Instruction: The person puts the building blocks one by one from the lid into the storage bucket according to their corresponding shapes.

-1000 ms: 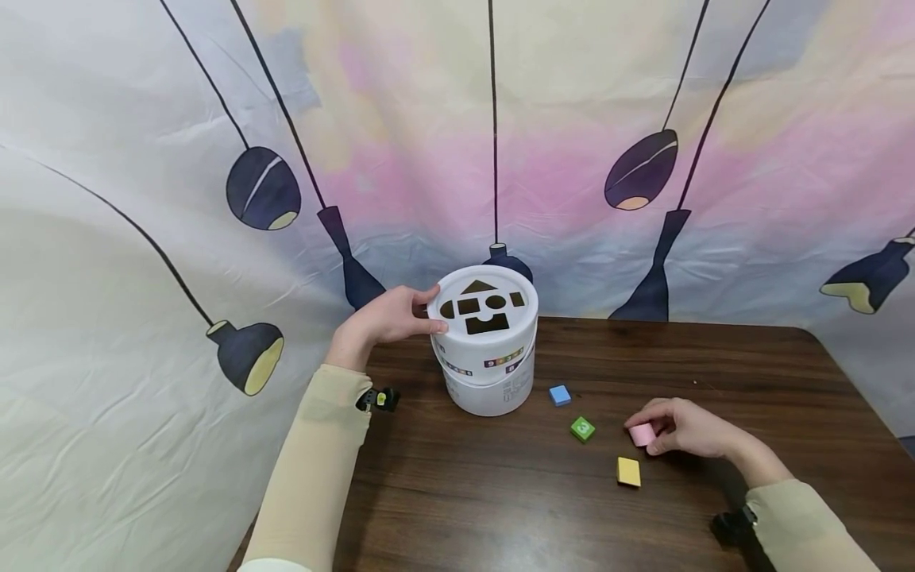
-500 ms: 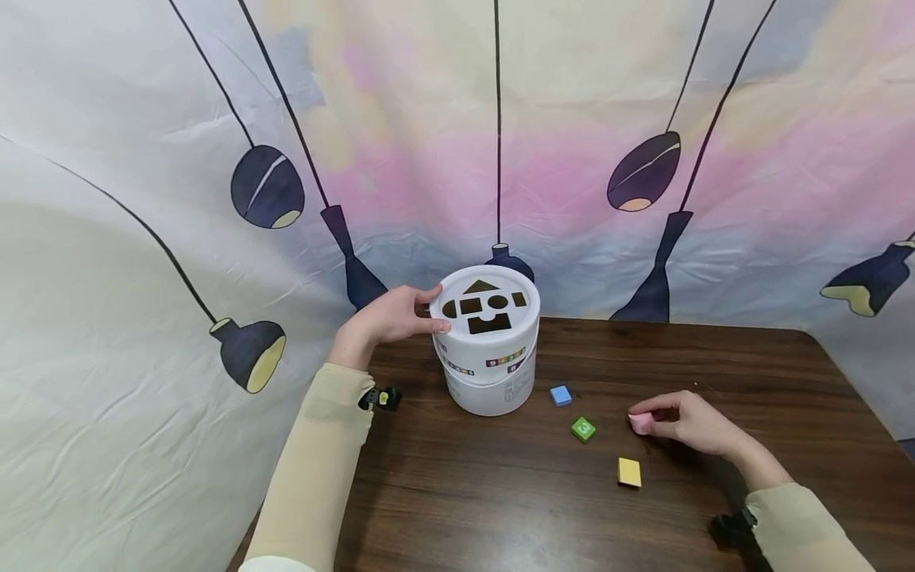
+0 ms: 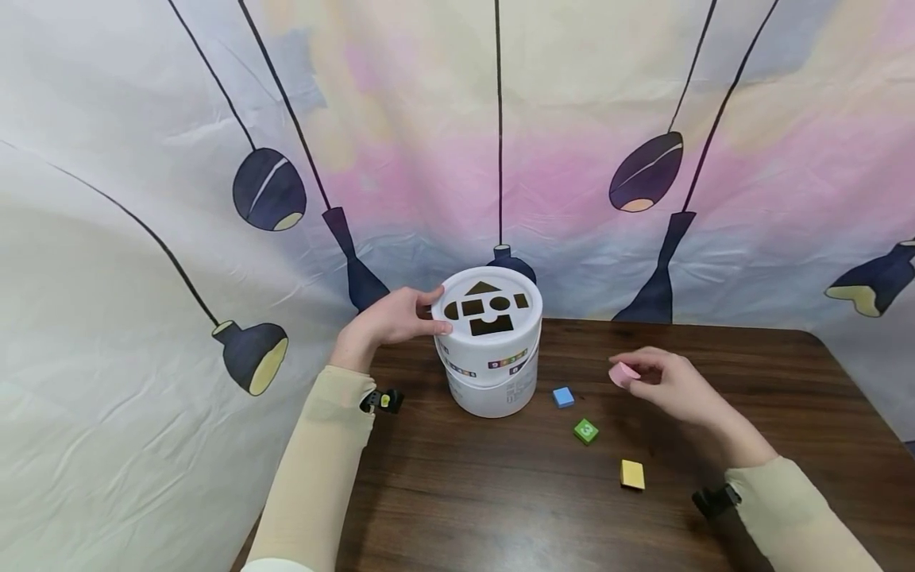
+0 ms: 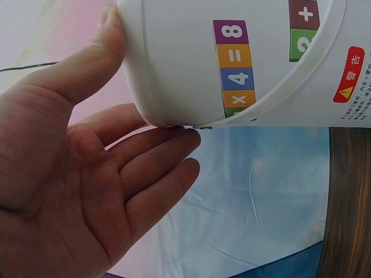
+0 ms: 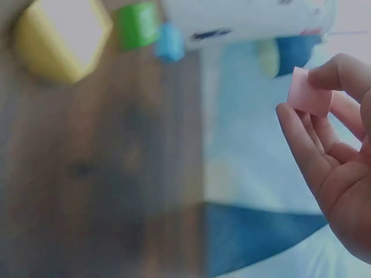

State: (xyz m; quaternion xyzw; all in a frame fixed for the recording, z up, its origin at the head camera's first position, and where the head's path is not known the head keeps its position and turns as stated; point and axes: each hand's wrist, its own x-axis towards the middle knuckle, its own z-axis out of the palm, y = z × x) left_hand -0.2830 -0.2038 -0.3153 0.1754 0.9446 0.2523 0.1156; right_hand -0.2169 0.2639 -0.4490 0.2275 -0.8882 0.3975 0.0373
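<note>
At the back of the table a white lidded bucket (image 3: 493,357) stands upright, with shaped holes cut in its lid (image 3: 493,306). My left hand (image 3: 393,319) rests against its rim at the left side. In the left wrist view, the thumb (image 4: 107,43) lies at the lid's edge and the fairly straight fingers touch the bucket's side. Between the thumb and fingers of my right hand (image 3: 675,385) a small pink block (image 3: 623,374) is pinched, raised over the table. The right wrist view shows this pink block (image 5: 310,95) near the fingertips, its far side hidden.
A blue block (image 3: 563,397), a green block (image 3: 586,431) with a number on it and a yellow block (image 3: 632,474) lie on the brown wooden table (image 3: 500,500), between the bucket and my right arm. A cloth printed with hanging lamps (image 3: 565,159) backs the table.
My right hand has picked up the pink block and carried it away from me and slightly left, toward the bucket. The left hand and the bucket have stayed put.
</note>
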